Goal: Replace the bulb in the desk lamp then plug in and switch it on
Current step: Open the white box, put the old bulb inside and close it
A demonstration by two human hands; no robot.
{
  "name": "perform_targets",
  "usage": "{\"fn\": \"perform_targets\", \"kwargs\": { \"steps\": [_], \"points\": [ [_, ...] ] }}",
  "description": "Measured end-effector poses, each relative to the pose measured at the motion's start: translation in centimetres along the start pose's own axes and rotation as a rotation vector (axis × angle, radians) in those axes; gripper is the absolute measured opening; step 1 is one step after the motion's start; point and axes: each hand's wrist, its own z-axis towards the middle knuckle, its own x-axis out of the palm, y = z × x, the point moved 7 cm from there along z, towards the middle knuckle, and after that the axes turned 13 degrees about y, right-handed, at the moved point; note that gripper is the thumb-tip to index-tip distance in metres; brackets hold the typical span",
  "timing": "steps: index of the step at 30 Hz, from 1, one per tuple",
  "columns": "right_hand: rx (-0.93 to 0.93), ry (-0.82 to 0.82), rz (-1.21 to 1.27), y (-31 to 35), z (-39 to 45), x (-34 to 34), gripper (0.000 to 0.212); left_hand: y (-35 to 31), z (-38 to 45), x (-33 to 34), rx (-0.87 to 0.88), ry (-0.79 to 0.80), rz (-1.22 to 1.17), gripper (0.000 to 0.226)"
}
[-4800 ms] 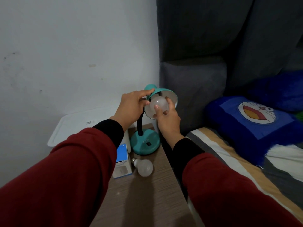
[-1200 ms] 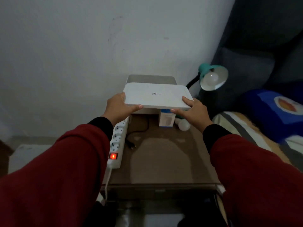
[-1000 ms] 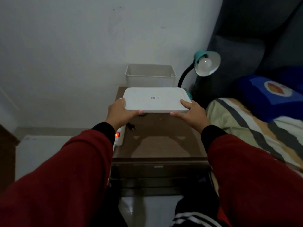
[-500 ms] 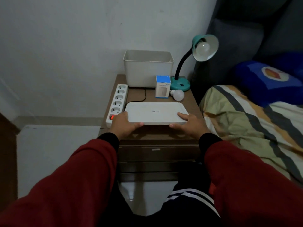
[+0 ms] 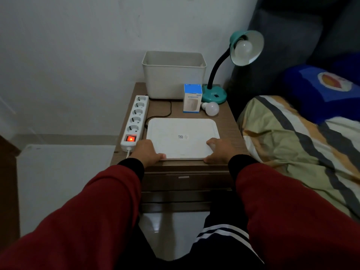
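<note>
Vs 0.5 s ago: white lid (image 5: 182, 137) now lies flat on nightstand (image 5: 227, 121) top, lower and nearer the front edge; before it was held just above. Both hands have come down w/ it. Vs 4.8 s ago: hands are off the lamp, bulb already seated in shade.

L hand (image 5: 146, 152) clasps lid's near-left corner, fingers curled under/around edge, thumb on top. R hand (image 5: 217, 150) clasps near-right corner, fingers on top, partly curled. Both touching lid, not let go.

Desk lamp (image 5: 231, 61) stands at back-right of nightstand, teal base (image 5: 214, 96), shade tilted toward camera, fitted bulb (image 5: 243, 48) unlit. Spare bulb (image 5: 211, 108) lies on its side just in front of base, beside blue-white box (image 5: 192, 98). White bin (image 5: 173, 74) at back. Power strip (image 5: 135, 121) along left edge, red switch (image 5: 130, 138) glowing, sockets look empty. Black cord (image 5: 167, 112) runs from behind bin toward lid.
</note>
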Motion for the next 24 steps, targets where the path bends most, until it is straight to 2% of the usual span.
{"fn": "perform_targets", "kwargs": {
  "steps": [7,12,15,19,22,24],
  "points": [
    [0.068,0.111,-0.134,0.4,2.1,-1.3,0.040,-0.6,1.9,-1.7,-0.032,0.044,0.139,0.054],
    [0.066,0.065,-0.102,0.6,3.9,-5.0,0.054,-2.1,3.9,-5.1,-0.031,0.016,0.167,0.052],
    [0.015,-0.080,-0.037,0.9,4.6,-8.5,0.052,-2.9,5.5,-7.4,-0.035,-0.001,0.172,0.049],
    [-0.147,-0.309,0.225,1.2,5.7,-11.9,0.061,-3.7,8.0,-10.2,-0.044,-0.061,0.200,0.046],
    [-0.159,-0.450,0.426,0.0,8.0,-12.9,0.077,-4.4,10.0,-11.5,-0.051,-0.084,0.233,0.039],
    [-0.154,-0.481,0.523,-0.7,9.3,-12.8,0.082,-4.3,11.8,-11.5,-0.071,-0.052,0.227,0.039]
  ]
}}
